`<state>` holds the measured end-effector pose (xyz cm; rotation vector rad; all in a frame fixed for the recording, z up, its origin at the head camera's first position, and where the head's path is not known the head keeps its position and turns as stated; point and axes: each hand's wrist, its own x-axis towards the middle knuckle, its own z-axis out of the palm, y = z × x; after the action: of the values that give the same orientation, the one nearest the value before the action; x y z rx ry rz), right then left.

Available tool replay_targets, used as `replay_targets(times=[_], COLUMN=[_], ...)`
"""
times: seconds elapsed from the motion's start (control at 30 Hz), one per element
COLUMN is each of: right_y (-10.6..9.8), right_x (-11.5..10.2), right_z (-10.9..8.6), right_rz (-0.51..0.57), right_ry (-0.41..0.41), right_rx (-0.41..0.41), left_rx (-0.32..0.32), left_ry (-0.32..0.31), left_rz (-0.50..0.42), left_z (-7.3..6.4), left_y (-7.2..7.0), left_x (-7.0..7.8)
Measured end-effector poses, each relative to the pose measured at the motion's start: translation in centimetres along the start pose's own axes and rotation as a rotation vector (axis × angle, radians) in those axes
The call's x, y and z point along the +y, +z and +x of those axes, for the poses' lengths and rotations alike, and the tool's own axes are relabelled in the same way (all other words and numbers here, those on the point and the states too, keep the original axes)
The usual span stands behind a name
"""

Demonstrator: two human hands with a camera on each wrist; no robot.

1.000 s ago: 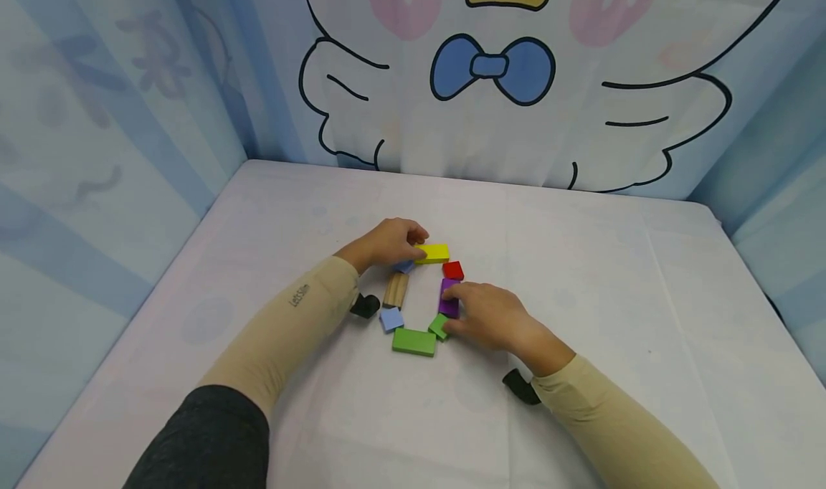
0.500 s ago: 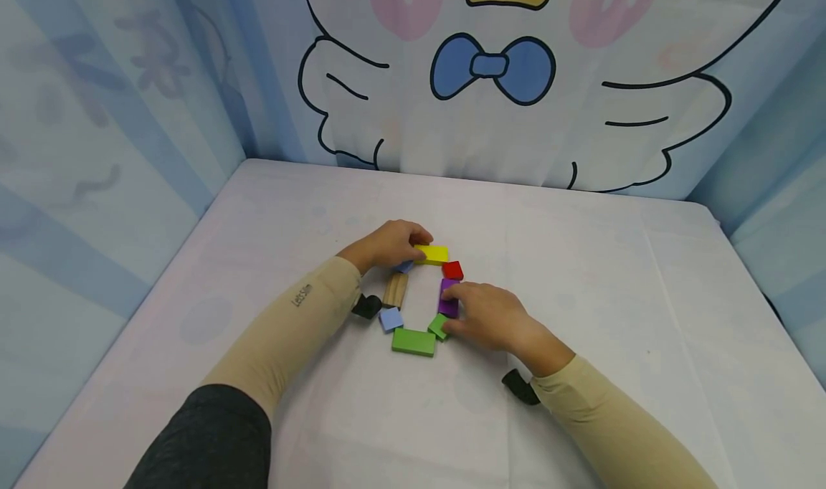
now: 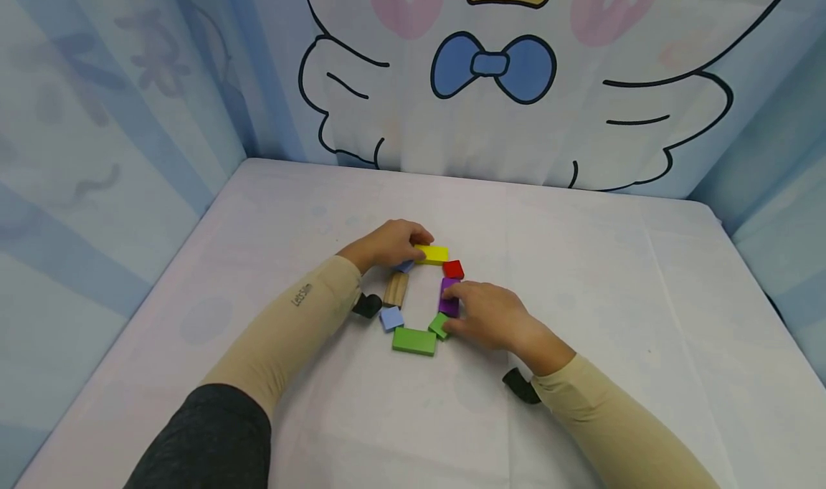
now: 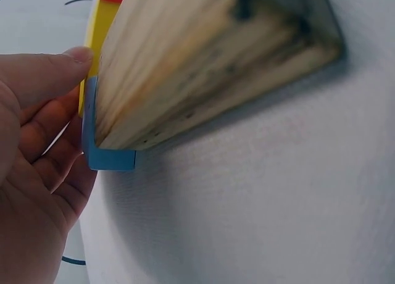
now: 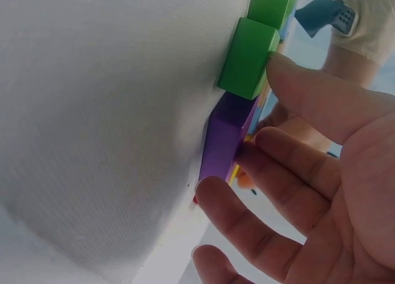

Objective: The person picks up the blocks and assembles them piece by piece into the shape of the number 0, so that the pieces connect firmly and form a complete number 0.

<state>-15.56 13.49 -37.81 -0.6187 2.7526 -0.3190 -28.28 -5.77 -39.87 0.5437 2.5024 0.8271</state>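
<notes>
Wooden blocks form a ring on the table. My left hand [image 3: 392, 243] is at its far side, with the thumb on a yellow block [image 3: 435, 254] and the other fingers curled behind it. A blue block [image 4: 112, 159] sits below that thumb, partly covered in the head view. At the ring's right side my right hand [image 3: 492, 317] has its thumb touching a small green block [image 5: 249, 58] and a fingertip at the purple block [image 5: 225, 136]. Its other fingers are spread loosely. Beyond the purple block lies a red block [image 3: 454, 269].
A bare wood block [image 3: 396, 290] and a light blue block [image 3: 391, 320] make up the ring's left side; a long green block [image 3: 414, 341] closes the near side. A white cloth covers the table [image 3: 581, 281]. Printed curtains [image 3: 490, 130] stand behind it.
My left hand has shifted very slightly right and nearer, and the yellow block has moved a touch nearer. The right hand stays in place.
</notes>
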Motion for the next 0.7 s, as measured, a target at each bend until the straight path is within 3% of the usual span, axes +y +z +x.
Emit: replay_targets(times=[0.7], right_y=[0.08], right_x=[0.08], right_z=[0.08], right_rz=[0.000], right_ry=[0.004], right_rx=[-0.001], left_rx=[-0.018], left_ry=[-0.012], left_rz=[0.013], left_z=[-0.07], left_y=[-0.28], left_x=[0.20])
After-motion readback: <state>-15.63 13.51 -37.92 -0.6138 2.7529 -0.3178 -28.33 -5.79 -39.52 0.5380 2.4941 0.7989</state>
